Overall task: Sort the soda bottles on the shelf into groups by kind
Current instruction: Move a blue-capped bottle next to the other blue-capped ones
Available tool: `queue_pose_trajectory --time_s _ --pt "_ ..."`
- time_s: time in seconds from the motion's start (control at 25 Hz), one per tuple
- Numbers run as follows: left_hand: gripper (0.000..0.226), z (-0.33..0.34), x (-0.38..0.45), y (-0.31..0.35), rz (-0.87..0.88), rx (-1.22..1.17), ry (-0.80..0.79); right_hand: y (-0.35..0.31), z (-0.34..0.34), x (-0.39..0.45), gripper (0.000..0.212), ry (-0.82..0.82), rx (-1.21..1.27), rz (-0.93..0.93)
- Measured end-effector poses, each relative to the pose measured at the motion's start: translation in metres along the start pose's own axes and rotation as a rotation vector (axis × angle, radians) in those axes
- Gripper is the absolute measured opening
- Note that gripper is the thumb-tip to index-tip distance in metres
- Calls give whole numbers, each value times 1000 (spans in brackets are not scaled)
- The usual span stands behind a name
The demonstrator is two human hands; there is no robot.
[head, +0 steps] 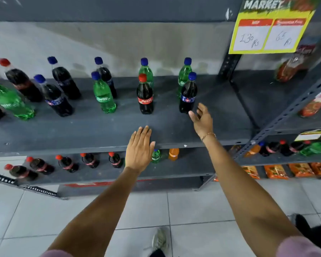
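Standing mixed on the grey shelf [100, 130] — soda bottles in no order. From the right: a dark blue-capped bottle [188, 95] with a green Sprite bottle [183, 75] just behind it; a red-capped Coca-Cola bottle [145, 97] in front of another green bottle [146, 71]; further left a Sprite bottle [103, 94] in front of a dark blue-capped one [105, 73], then more dark and green bottles toward the left edge.

Right hand [202, 120] — open, fingers spread and slightly curled, just beside the base of the rightmost dark bottle, gripping nothing; actual contact cannot be told. Gold bracelet [208, 135] on that wrist.

Left hand [140, 149] flat, fingers together, palm down over the shelf's front edge, empty.
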State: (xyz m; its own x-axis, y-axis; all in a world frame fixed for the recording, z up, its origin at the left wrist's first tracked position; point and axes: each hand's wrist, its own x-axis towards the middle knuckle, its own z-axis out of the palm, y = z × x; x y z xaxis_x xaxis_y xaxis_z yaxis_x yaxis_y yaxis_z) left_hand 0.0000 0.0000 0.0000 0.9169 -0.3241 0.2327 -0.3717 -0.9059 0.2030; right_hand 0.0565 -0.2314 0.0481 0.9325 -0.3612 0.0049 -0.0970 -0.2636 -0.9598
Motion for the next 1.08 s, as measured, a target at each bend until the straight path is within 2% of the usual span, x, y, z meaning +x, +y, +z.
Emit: queue_pose_trajectory --time_s 0.08,0.2,0.32,0.48,0.64,0.72,0.88,1.08 --pt "61 0 0 0 -23 -7 12 -2 0 12 65 -105 94 -10" --pt "58 7 -6 -4 7 63 58 -1 -1 28 65 -196 175 -42" --pt "54 10 -11 -4 26 58 26 5 -8 34 59 -194 164 -51" --pt "53 0 -13 -18 -11 64 76 -10 7 36 58 -215 160 -49" --pt "54 3 -15 -13 16 53 34 -4 7 18 57 -142 174 -23" --pt "57 1 -18 -20 -43 46 32 1 9 1 57 -131 180 -4" --pt "58 -14 -40 -72 -131 91 58 -12 43 -37 52 -188 203 -4" --pt "58 -43 -70 -161 -254 107 101 -34 121 -82 48 -244 124 -56"
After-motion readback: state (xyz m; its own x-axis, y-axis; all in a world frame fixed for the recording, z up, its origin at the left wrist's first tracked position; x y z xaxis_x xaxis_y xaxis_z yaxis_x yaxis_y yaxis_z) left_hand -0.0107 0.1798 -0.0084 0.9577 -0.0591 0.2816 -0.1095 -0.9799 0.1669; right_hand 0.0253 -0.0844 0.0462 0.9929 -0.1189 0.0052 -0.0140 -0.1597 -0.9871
